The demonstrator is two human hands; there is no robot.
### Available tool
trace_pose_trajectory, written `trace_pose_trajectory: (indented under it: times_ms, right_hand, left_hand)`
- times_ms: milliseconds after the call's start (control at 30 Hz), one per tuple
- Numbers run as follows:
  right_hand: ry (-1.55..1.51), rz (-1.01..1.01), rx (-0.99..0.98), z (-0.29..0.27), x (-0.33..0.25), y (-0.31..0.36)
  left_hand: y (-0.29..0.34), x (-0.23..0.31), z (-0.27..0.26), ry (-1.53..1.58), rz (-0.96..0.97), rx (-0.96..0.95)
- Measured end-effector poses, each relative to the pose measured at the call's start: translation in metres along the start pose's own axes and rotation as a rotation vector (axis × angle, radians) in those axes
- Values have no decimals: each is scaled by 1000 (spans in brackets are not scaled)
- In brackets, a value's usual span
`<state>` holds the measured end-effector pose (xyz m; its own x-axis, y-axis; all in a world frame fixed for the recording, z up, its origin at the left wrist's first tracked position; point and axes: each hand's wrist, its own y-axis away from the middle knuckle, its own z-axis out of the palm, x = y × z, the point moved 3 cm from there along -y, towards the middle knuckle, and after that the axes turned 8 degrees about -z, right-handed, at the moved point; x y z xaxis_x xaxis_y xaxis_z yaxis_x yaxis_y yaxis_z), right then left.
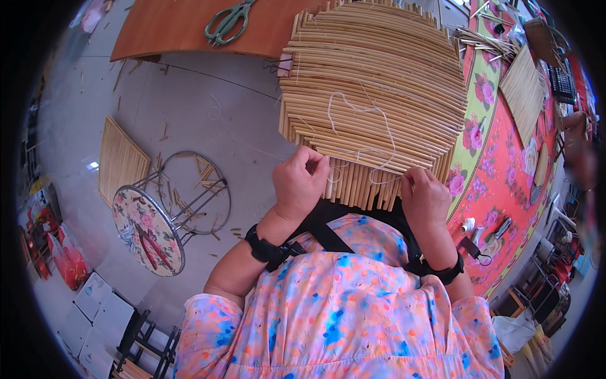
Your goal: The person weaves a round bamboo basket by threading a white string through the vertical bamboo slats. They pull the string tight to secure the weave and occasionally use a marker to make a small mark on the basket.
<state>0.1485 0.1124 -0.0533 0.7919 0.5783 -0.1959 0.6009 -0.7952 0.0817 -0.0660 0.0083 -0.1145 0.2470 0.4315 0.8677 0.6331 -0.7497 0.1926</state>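
Note:
In front of me is a many-sided panel (379,69) of thin straw-coloured sticks laid side by side, with shorter sticks along its near edge pointing toward me. My left hand (302,180) is closed in a pinch at the near left edge. At the near right edge, my right hand (427,197) pinches too, fingertips together. Between them a white thread (389,129) runs along the edge, and a loose loop of it lies over the panel. The fingers partly hide the thread's ends. A small pink piece with a black clip (285,65) sits on the left rim.
Green-handled scissors (228,24) lie on a brown board at the upper left. A tipped stool (149,230) stands left, pliers (151,249) at its floral seat. Another stick panel (123,161) leans beside it. At right, a floral-covered table (489,183) carries loose sticks and a thread spool (468,224).

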Motion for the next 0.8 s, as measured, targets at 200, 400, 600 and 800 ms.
trace_pose_trajectory:
  times_ms: [200,400,600,800]
  right_hand:
    - [-10,-2,5,-2,-2,1]
    - [24,-29,78,-2,-3,4]
    - [39,-103,186,2,-1,11]
    - [-58,-217,312,9,7,19]
  left_hand:
    - [-4,4,-1,-63,-6,-18]
    - [-10,0,5,-165,-95,-63]
    - [-12,8,2,-189,-54,-63]
    - [-10,5,3,-159,-40,-38]
